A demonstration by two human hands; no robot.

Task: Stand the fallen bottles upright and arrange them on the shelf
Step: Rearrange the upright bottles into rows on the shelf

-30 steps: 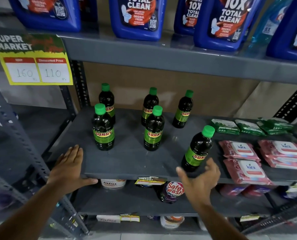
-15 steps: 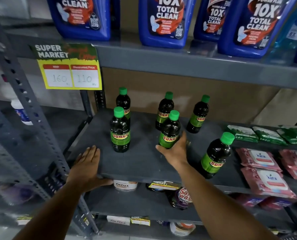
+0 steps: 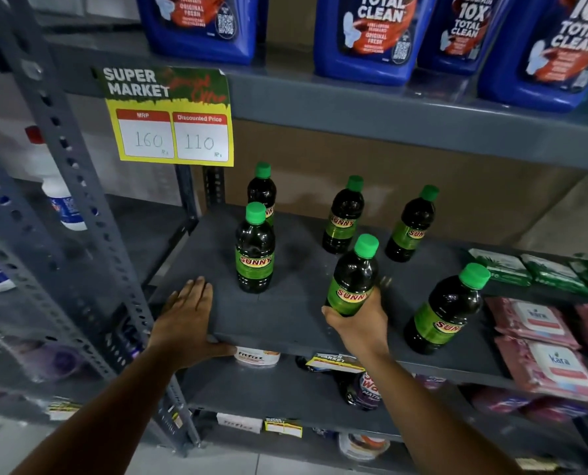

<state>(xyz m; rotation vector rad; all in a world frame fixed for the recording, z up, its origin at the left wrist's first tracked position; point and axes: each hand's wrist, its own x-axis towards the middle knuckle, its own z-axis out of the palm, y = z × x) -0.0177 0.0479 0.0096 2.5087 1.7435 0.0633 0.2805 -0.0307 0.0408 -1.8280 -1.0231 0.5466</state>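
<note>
I read "SUPER MARKET", 160 and 110 on the price tag (image 3: 169,118). My left hand (image 3: 186,320) lies flat, fingers spread, on the shelf (image 3: 285,323) edge. My right hand (image 3: 361,323) grips a "SUNNY" bottle (image 3: 352,275) near the shelf's front, tilted.

Six bottles (image 3: 254,248) stand on the shelf (image 3: 296,313) (wipe packs (image 3: 539,341) to their right).

Two bare forearms, left hand (image 3: 186,323) and right hand (image 3: 361,329) ungloved, sleeveless.
</note>
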